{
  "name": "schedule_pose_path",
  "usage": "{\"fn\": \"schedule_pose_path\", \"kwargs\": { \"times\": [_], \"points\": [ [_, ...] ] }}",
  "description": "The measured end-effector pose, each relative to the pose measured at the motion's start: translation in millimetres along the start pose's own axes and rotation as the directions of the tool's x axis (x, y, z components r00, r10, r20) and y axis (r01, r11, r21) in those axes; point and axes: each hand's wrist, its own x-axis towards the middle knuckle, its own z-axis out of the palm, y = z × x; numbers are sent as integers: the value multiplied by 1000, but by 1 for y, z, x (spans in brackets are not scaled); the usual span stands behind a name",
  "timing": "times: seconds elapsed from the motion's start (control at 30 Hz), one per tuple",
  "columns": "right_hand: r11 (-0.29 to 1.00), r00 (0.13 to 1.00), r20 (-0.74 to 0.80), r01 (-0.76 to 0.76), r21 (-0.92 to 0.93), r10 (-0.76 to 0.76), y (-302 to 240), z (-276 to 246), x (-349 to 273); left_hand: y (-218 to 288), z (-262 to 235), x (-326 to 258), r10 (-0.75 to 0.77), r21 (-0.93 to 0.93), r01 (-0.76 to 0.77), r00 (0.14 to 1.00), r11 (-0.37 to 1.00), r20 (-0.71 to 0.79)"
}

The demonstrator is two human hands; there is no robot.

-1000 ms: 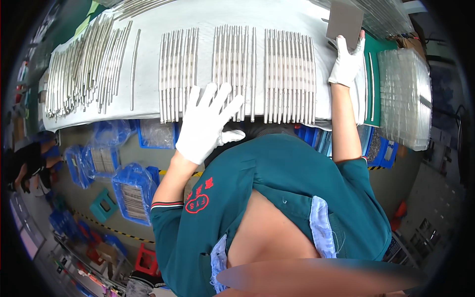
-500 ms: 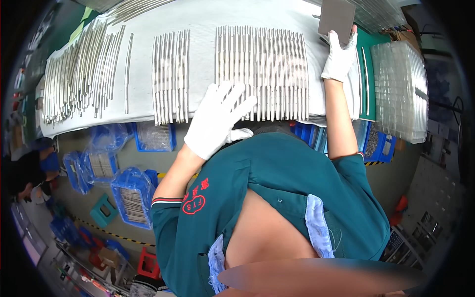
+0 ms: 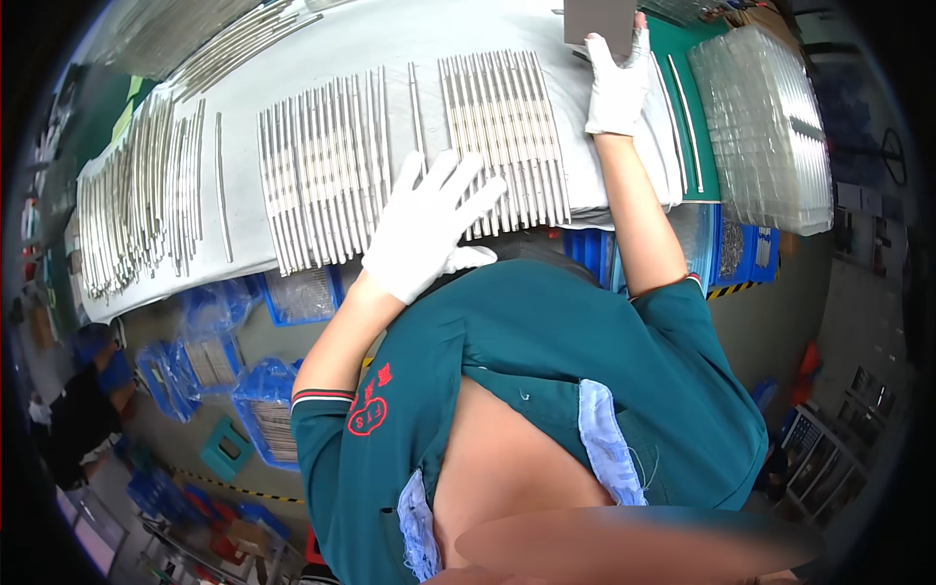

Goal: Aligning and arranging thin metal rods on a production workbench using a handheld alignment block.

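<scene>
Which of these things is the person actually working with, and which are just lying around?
In use:
left hand, gloved and spread over the rows of metal rods on the white sheet;
right hand touching a grey flat block.

Lying about:
loose rod pile;
stacked clear trays;
blue bins below.

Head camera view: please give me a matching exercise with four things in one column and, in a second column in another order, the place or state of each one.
Things:
1. left hand
2. right hand
3. stack of clear plastic trays
4. blue bins

Places or states:
A. on the floor under the table edge
B. at the table's right end, on the green mat
C. fingers spread over the rows of metal rods
D. on a flat grey board at the far edge

Pairs: 1-C, 2-D, 3-B, 4-A
</scene>
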Motion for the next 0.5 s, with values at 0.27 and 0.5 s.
{"fn": "schedule_pose_path", "kwargs": {
  "times": [0.27, 0.5],
  "points": [
    [977, 998, 59, -19, -214, 32, -48, 0, -1, 2, 4, 1, 8, -14, -7, 1000, 1000, 9],
    [957, 994, 109, 60, -283, -30, -48, -4, 1, -6, -10, -33, -137, 35, 136, 990, 990, 18]
  ]
}}
